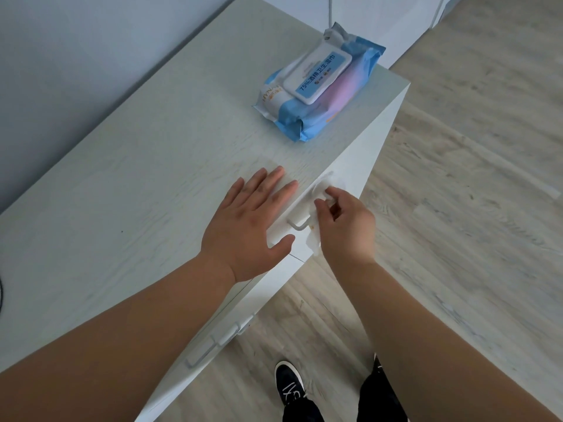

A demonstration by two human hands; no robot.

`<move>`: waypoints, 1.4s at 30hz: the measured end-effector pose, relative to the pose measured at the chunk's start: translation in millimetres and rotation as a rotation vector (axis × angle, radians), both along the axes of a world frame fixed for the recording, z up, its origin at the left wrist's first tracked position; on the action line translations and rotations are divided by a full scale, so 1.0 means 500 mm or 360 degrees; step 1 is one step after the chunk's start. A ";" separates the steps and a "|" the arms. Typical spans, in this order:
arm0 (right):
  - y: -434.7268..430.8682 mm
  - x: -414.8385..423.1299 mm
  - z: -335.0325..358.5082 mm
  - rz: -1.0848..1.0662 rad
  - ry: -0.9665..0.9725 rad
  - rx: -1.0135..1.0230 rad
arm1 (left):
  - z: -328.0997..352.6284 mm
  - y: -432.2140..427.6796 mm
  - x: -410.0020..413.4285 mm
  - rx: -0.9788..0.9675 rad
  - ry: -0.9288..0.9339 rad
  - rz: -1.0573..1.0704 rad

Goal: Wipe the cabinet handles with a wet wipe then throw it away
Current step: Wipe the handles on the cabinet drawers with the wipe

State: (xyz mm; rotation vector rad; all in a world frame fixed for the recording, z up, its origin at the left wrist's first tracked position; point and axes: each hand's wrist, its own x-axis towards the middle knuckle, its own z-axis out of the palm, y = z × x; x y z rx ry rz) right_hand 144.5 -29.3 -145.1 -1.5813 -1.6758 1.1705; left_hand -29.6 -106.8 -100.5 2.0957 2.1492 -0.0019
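- My right hand point(344, 226) is curled, thumb and fingertips pinching a thin white wet wipe point(313, 245) against the white bar handle point(297, 226) on the cabinet's front face. The wipe drapes over the bar just ahead of the knuckles and hangs below the palm.
- My left hand point(249, 220) lies flat, fingers straight and spread, holding nothing. It presses on the pale wood-grain cabinet top point(122, 193) just left of the right hand, thumb at the top's edge.
- Step in hand, by my judgement: wiping this handle. To do it well, wrap the wipe fully round the bar, slide it along to both end posts, and cover the underside, not only the front.
- The left hand's brace looks useful for steadiness; leave it there.
- A second white bar handle point(213, 345) sits nearer my body, below the left forearm. Whether it has been wiped, I cannot tell.
- A blue-and-pink soft wipe pack point(320, 83) lies on the top well beyond both hands. No bin in view.
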 end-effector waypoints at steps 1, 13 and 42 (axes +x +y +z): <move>0.004 0.004 0.000 0.0055 -0.0041 0.0034 | 0.000 0.000 0.000 0.0000 0.0006 -0.0001; 0.003 0.018 -0.004 0.0443 -0.0401 0.0170 | -0.001 -0.001 0.001 0.0026 0.0008 0.0003; -0.079 -0.022 -0.016 0.0495 -0.0400 0.0258 | 0.002 -0.001 0.001 -0.0001 -0.0049 0.0003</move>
